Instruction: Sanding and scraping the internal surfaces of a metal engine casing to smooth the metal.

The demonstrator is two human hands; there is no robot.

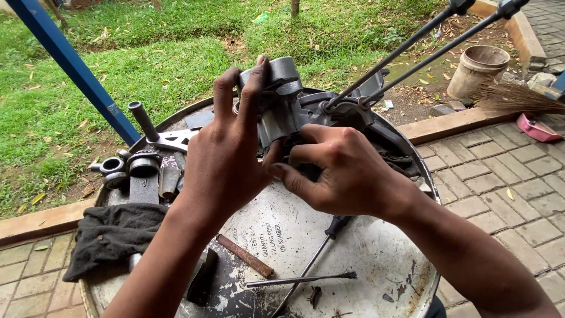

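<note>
the left hand (220,159) has its grip closed around a grey metal engine casing (279,106), steadying it upright on the drum-top desk (365,259). the right hand (341,171) pinches something hidden at its base. black stencilled lettering lies just below the hands; a screwdriver (315,259) lies nearer the person.

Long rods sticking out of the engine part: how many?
2. Both rods run side by side from the engine part up to the top right: upper rod, lower rod. The hands may hide more.
</note>
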